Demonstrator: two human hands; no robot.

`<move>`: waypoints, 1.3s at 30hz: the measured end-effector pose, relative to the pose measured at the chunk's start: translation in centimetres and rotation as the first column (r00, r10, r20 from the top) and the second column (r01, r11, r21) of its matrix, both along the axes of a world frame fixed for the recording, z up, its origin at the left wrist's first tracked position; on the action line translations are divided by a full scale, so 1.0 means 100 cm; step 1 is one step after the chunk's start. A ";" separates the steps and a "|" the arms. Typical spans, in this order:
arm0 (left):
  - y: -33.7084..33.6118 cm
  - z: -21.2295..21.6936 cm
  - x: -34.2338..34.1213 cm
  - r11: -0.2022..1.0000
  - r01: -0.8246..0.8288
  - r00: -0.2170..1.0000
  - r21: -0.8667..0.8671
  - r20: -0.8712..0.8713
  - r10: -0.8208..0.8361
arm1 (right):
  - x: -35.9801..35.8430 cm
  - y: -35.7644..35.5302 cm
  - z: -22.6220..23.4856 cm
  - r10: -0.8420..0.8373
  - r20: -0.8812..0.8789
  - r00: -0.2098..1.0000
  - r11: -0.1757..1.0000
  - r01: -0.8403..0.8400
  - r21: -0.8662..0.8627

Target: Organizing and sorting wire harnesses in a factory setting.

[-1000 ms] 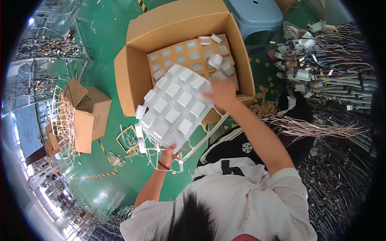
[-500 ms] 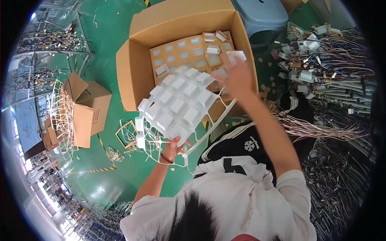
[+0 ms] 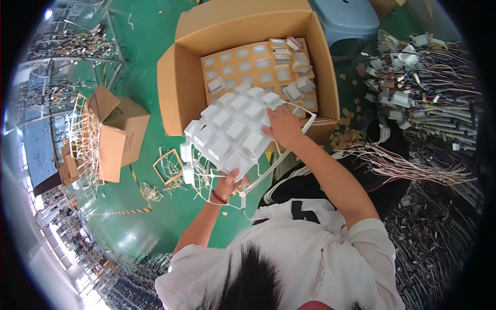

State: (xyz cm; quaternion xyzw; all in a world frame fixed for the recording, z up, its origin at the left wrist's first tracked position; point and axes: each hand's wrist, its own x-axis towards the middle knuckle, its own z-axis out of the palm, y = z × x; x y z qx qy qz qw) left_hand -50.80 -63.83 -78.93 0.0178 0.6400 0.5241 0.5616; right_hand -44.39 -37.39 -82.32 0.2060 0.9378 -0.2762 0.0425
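A: Obs. 1, the held thing. A white moulded plastic frame (image 3: 235,132), a grid of small boxy caps joined by thin runners, hangs tilted over the near wall of the large open cardboard box (image 3: 178,88). Its far end reaches over the box mouth; its near end trails bare runners toward the person's lap.

B: Left hand?

A: Left hand (image 3: 227,186) is under the frame's near edge, fingers curled up around the runners in a closed grip. A dark band sits at the wrist.

B: Right hand?

A: Right hand (image 3: 283,128) lies on the frame's right side, palm down, fingers bent onto the caps. Whether it pinches one cap or only presses, I cannot tell; the fingertips are hidden by the hand itself.

B: Inside the box?

A: A brown card divider (image 3: 248,64) with rows of pale squares, and several loose white caps (image 3: 297,85) lying on it toward the right side.

B: Surroundings?

A: Green floor (image 3: 155,206). A smaller cardboard box (image 3: 116,134) lies well to the left, with tangled white runner scrap (image 3: 170,168) between it and the person. A pale blue stool (image 3: 343,20) stands just beyond the large box. Bundles of wire harness (image 3: 429,103) are heaped on the right.
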 end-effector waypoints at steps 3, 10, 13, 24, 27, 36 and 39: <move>0.006 -0.002 0.004 0.999 0.050 0.997 -0.010 -0.052 -0.051 | 0.007 0.012 -0.006 -0.206 -0.042 0.978 0.926 0.181 -0.331; 0.023 -0.021 0.021 0.927 -0.334 0.943 -0.173 -0.061 0.328 | 0.011 0.074 -0.024 -0.722 0.409 0.559 -0.020 0.573 -0.819; -0.017 -0.020 0.006 0.996 0.059 0.997 -0.066 0.060 -0.055 | 0.011 0.120 0.015 -0.839 0.317 0.443 -0.119 0.420 -0.900; 0.025 0.000 0.018 0.996 0.088 0.996 0.020 0.012 -0.088 | 0.012 -0.027 0.047 0.079 0.168 0.983 0.992 -0.060 -0.113; 0.014 -0.002 0.018 0.970 0.231 0.966 0.072 -0.136 -0.220 | 0.026 -0.031 0.020 0.021 -0.009 1.000 0.997 -0.022 -0.079; 0.006 -0.026 0.019 0.998 0.041 0.998 -0.049 -0.037 -0.043 | 0.025 0.099 0.047 -0.736 0.272 0.620 -0.032 0.368 -0.929; 0.043 -0.006 0.025 0.984 0.180 0.979 0.003 -0.097 -0.179 | 0.015 0.092 0.069 -0.527 -0.394 0.753 0.842 0.526 -0.121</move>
